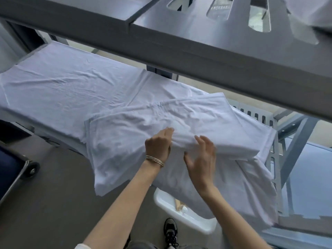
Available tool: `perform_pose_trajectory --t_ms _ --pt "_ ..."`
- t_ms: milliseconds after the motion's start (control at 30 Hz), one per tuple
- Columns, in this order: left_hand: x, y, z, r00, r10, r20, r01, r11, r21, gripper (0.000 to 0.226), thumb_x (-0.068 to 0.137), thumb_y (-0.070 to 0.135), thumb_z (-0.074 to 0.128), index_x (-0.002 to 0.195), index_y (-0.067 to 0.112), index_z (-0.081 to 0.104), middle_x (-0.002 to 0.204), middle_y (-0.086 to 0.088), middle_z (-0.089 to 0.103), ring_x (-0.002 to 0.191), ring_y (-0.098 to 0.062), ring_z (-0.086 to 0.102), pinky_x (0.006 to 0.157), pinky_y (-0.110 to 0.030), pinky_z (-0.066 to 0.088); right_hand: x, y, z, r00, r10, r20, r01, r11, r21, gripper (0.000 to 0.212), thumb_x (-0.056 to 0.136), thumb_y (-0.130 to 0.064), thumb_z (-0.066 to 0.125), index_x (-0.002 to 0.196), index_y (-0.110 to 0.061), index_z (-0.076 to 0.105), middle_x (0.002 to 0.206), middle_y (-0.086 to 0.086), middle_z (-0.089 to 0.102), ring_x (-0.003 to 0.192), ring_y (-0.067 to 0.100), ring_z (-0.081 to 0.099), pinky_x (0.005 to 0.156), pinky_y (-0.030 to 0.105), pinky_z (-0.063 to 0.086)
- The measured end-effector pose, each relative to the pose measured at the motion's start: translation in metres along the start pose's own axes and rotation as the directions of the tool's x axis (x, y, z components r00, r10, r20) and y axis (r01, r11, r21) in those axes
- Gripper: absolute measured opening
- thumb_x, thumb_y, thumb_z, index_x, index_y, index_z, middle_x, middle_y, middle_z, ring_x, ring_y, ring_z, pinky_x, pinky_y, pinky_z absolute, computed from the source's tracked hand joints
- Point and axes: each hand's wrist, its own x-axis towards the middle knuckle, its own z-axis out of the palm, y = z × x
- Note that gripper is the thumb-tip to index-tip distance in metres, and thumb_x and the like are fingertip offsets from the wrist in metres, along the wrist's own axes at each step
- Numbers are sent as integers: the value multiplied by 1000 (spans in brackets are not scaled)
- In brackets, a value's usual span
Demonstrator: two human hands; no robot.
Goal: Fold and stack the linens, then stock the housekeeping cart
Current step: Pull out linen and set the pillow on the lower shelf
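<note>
— Left hand (158, 142), centre of the frame: fingers (168, 131) curled, pinching the near edge of the folded white linen (179, 121). Thin bracelets (154, 159) on the wrist.

— And right hand (202, 159)?

— Just right of the left one, fingers spread and nearly straight, gripping nothing. Touching the cloth or only hovering above it: cannot tell, a little blurred.

— Place of the linen?

— Middle of the frame, lying on a second white sheet (59, 87) spread flat over the surface (53, 141), from upper left toward lower right. Near edge hanging down over the front, lower centre.

— Around it?

— Grey metal beam (179, 51) crossing the top of the frame diagonally. White plastic tub (167, 202) on the floor at lower centre, partly under the hanging cloth. Black shoe (170, 232) at bottom centre. Small black wheel (33, 168) of a dark cart at left edge.
</note>
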Motion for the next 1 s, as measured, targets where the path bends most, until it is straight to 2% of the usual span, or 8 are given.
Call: perform_pose_trajectory --t_ms 67,200,267,333,433,533,733,1000 --pt "-5 3 3 998 34 50 -35 999 24 34 57 12 61 87 22 74 71 7 70 44 -14 61 33 -15 35 -19 -10 -5 998 53 -17 -53 999 -11 66 67 -15 79 126 -9 50 128 18 49 124 34 38 105 44 36" --pt "-29 3 30 966 135 219 -145 989 29 36 43 10 87 76 17 74 50 6 60 33 -11 53 29 -14 31 -23 3 22 950 -153 274 250 896 -366 85 52 -17 86 128 -19 48 126 14 56 129 41 40 107 56 24" --pt "-32 1 31 945 144 294 -158 987 23 43 39 10 88 80 15 75 48 6 59 33 -11 54 30 -15 33 -15 5 41 941 -142 308 253 899 -358 74 52 -12 84 121 -14 57 116 10 64 120 38 53 106 55 31" --pt "-25 -7 24 925 146 351 -163 986 19 55 55 12 81 108 14 68 70 2 69 56 -17 66 44 -22 46 -8 0 51 962 -141 232 214 921 -325 40 66 -4 66 105 -12 69 97 3 70 101 27 66 100 47 44" --pt "-3 -36 25 691 347 634 -286 937 -202 62 86 31 61 140 17 36 128 -5 57 114 -27 56 89 -34 45 -7 -4 57 978 -106 181 155 946 -284 46 65 -7 37 92 -15 73 84 -2 72 81 18 70 86 38 53" --pt "41 -78 22 486 473 735 -417 864 -281 72 86 55 55 145 21 32 152 -1 30 137 -21 34 111 -37 29 -20 0 66 995 -65 71 85 941 -326 44 70 -5 38 93 -14 74 90 -1 74 85 19 71 84 40 54" --pt "140 -159 60 582 279 764 -449 893 16 81 87 46 58 149 15 16 153 -16 19 137 -33 29 111 -39 28 -49 -9 79 995 77 -68 -100 860 -501 48 73 2 32 108 -18 57 103 9 69 105 35 59 88 54 51" --pt "182 -156 81 644 106 758 74 977 -199 90 84 35 69 147 2 15 146 -18 35 131 -34 39 103 -38 33 -57 -18 77 984 -13 -177 -112 728 -677 43 90 1 34 88 -18 73 94 7 71 98 32 67 85 54 52"
